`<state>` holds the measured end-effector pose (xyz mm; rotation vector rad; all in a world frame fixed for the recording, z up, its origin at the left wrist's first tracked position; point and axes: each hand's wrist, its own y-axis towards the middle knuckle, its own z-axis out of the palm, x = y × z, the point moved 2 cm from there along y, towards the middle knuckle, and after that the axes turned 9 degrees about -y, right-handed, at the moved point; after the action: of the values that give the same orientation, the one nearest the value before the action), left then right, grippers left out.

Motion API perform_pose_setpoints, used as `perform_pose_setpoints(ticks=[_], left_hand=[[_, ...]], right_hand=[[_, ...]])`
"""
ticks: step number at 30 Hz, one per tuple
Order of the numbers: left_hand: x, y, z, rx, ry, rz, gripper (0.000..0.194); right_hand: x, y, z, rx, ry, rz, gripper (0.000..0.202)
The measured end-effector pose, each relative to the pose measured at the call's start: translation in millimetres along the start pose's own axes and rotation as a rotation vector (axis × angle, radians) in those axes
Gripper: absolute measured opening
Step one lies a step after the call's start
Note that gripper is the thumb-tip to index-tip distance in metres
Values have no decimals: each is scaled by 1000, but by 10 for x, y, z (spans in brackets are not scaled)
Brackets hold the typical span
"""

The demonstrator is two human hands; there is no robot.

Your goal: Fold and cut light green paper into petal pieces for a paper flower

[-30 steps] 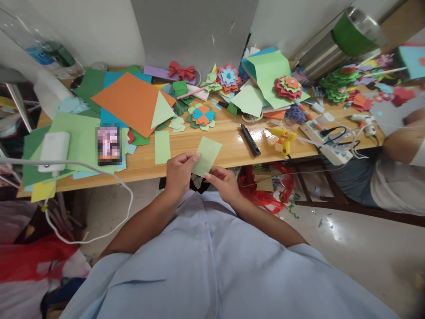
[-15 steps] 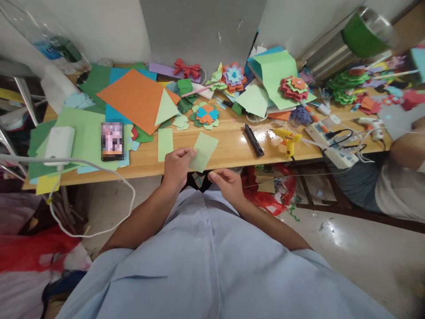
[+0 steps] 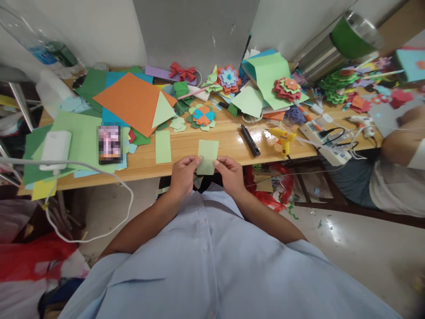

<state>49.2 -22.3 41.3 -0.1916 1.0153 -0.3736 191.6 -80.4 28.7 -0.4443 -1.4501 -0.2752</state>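
Between both hands I hold a light green paper rectangle (image 3: 208, 156) upright, at the table's front edge. My left hand (image 3: 184, 173) pinches its left side between thumb and fingers. On the right side, my right hand (image 3: 230, 174) pinches it the same way. Another light green paper strip (image 3: 163, 146) lies flat on the table to the left of my hands. Just beyond the held paper sits a paper flower (image 3: 203, 116) with orange and blue petals on green leaves.
A black box cutter (image 3: 250, 140), a yellow glue gun (image 3: 282, 139) and a power strip (image 3: 325, 144) lie to the right. Colored sheets, a phone (image 3: 110, 144) and a white power bank (image 3: 56, 148) with a looping cable are leftward. Another person's arm (image 3: 403, 133) rests at far right.
My right hand has come up and taken hold of the paper's right side. The paper has turned from slanted to nearly straight. The view has shifted slightly.
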Motion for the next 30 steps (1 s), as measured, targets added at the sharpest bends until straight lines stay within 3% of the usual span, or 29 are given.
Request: perform_pose_setpoints(ticks=[5, 7, 11, 13, 15, 18, 21, 25, 28, 30], left_hand=[[27, -3, -53, -2, 13, -27, 34], [-13, 40, -108, 13, 96, -8, 31], [-220, 234, -167, 162, 612, 99, 25], [-321, 370, -132, 294, 916, 168, 24], [-376, 505, -61, 406, 1183, 241, 20], [-358, 669, 58, 525, 1514, 280, 19], [-296, 756, 136, 593, 1679, 337, 23], [-227, 803, 144, 637, 1743, 425, 26], [-201, 803, 103, 578, 1750, 493, 23], [-197, 758, 63, 542, 1716, 613, 21]], right_hand=[[8, 30, -40, 47, -98, -67, 30], [45, 50, -107, 12, -172, -158, 32], [147, 117, -305, -119, -551, -577, 34], [140, 162, -359, -30, -778, -788, 30], [76, 207, -376, 116, -927, -906, 28], [-59, 242, -354, 261, -1082, -944, 28], [-158, 230, -320, 317, -1206, -912, 30], [-209, 198, -315, 343, -1276, -864, 35], [-230, 189, -322, 354, -1282, -863, 37], [-247, 193, -323, 356, -1287, -855, 37]])
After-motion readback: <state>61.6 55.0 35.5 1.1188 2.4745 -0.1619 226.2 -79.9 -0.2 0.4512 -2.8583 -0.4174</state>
